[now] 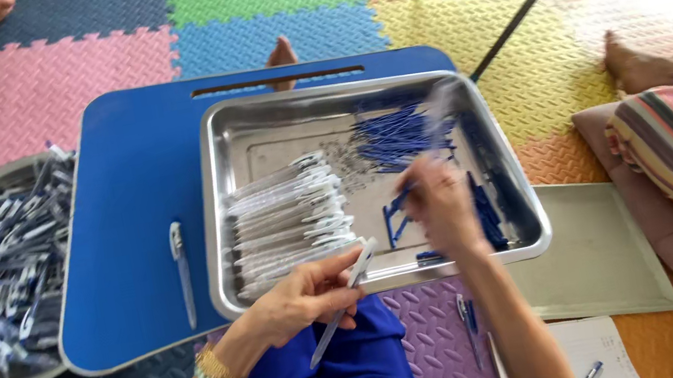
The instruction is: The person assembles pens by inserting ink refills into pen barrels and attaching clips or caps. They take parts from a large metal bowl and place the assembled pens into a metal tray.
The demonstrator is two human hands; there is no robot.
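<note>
Right, left hand grips pen barrel; right hand pinches blue refill at tray's 3 o'clock — best line up w/ barrel.

No packages, labels, signs or screens show anywhere around the hands in this view

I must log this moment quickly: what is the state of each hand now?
Left hand: closed on a pen barrel.
Right hand: blurred over the tray, pinching a blue part.
</note>
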